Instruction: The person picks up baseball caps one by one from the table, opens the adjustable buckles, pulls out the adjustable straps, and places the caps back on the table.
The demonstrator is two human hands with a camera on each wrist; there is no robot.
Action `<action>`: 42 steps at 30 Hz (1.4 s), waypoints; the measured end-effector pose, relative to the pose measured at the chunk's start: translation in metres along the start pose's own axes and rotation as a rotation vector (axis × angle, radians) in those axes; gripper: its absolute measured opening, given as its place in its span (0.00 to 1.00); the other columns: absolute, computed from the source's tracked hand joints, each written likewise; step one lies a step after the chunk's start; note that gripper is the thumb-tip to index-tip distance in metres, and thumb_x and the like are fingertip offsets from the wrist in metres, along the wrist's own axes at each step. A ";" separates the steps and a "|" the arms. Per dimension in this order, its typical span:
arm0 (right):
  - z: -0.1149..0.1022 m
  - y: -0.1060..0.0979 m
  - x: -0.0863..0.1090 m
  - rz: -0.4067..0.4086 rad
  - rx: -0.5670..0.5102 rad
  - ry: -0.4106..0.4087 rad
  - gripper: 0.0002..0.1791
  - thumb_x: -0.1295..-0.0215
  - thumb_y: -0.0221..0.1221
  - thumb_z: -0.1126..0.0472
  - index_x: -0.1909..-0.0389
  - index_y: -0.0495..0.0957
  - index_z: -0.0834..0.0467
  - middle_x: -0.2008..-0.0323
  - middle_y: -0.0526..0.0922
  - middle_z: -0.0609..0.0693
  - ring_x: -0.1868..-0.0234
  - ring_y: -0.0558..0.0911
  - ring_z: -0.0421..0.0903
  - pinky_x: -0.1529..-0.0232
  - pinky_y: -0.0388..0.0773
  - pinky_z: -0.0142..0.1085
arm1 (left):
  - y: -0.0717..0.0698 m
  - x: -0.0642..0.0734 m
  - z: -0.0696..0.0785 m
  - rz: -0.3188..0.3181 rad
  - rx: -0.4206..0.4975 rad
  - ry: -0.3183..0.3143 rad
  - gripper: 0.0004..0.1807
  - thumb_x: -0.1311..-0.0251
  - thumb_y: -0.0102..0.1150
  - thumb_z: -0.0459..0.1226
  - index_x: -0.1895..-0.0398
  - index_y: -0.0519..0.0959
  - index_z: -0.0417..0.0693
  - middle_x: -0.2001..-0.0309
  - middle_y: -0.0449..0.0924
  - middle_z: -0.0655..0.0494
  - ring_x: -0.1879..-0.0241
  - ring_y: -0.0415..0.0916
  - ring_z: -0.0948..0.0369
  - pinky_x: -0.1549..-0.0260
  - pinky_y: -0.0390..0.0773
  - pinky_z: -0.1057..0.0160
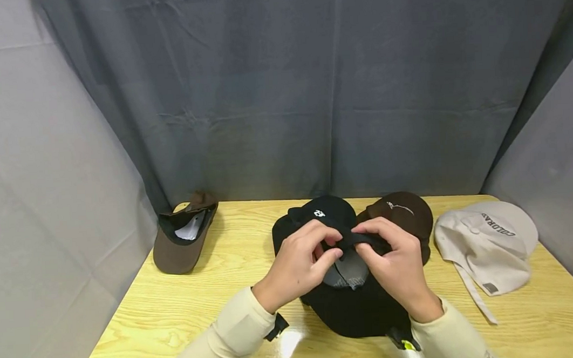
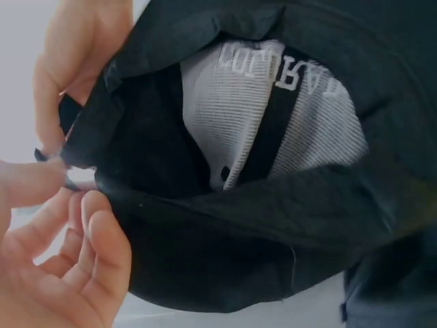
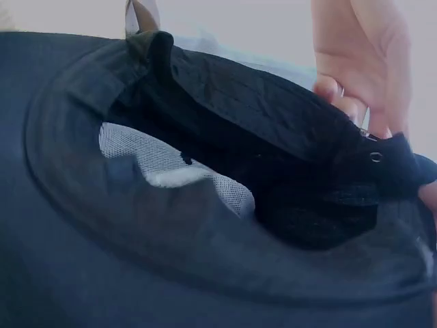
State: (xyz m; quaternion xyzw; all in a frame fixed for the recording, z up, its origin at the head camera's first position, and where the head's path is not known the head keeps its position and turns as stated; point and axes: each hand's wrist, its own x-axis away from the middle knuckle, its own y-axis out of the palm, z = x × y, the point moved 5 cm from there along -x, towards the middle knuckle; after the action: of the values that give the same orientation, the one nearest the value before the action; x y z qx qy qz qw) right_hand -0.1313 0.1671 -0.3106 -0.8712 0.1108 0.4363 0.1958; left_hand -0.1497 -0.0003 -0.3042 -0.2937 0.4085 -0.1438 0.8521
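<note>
A black baseball cap [image 1: 356,310] is between the hands, its brim toward the person and its hollow inside facing up. Grey mesh lining [image 2: 225,102] with white lettering shows inside it. At the back edge of this cap, the left hand [image 1: 302,256] pinches the end of the band with thumb and fingers. The right hand [image 1: 395,262] pinches the band on the other side, close to the left fingertips. A small metal clasp [image 3: 369,135] shows on the band in the right wrist view. Fingertips partly hide the strap ends.
Just behind stands a black cap [image 1: 329,209] with a small white emblem, beside a dark brown cap [image 1: 407,216]. A beige cap [image 1: 484,244] with a loose strap lies at right. Another brown cap [image 1: 178,255] rests far left on the wooden table [image 1: 177,325]. Grey curtains enclose the table.
</note>
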 end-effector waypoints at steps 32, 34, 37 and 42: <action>0.004 0.003 0.016 -0.031 0.182 -0.351 0.04 0.51 0.61 0.69 0.76 0.83 0.59 0.75 0.83 0.48 0.72 0.78 0.44 0.65 0.74 0.32 | 0.011 -0.005 0.002 -0.090 0.238 -0.127 0.02 0.37 0.60 0.31 0.64 0.78 0.45 0.67 0.76 0.54 0.73 0.71 0.70 0.72 0.76 0.73; 0.004 0.004 0.016 -0.034 0.179 -0.356 0.04 0.50 0.60 0.69 0.77 0.82 0.59 0.73 0.81 0.48 0.71 0.77 0.43 0.64 0.73 0.30 | 0.011 -0.005 0.002 -0.075 0.232 -0.133 0.02 0.37 0.61 0.31 0.66 0.77 0.45 0.68 0.76 0.54 0.74 0.70 0.70 0.71 0.75 0.73; 0.004 0.005 0.016 -0.034 0.173 -0.358 0.04 0.47 0.59 0.67 0.74 0.83 0.60 0.69 0.81 0.50 0.66 0.78 0.44 0.58 0.73 0.28 | 0.011 -0.004 0.002 -0.031 0.233 -0.146 0.03 0.38 0.62 0.31 0.67 0.77 0.45 0.69 0.77 0.54 0.75 0.70 0.71 0.72 0.74 0.73; 0.001 0.003 0.016 -0.013 0.135 -0.391 0.04 0.48 0.61 0.68 0.71 0.84 0.62 0.67 0.83 0.53 0.63 0.79 0.47 0.52 0.72 0.27 | 0.008 -0.004 0.004 0.075 0.232 -0.151 0.03 0.40 0.64 0.30 0.69 0.79 0.44 0.71 0.79 0.52 0.75 0.72 0.70 0.73 0.76 0.73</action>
State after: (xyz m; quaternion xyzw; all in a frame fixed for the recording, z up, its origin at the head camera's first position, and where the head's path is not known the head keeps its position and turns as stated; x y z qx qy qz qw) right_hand -0.1241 0.1644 -0.3245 -0.7556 0.0937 0.5875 0.2742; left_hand -0.1491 0.0099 -0.3044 -0.1876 0.3345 -0.1354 0.9136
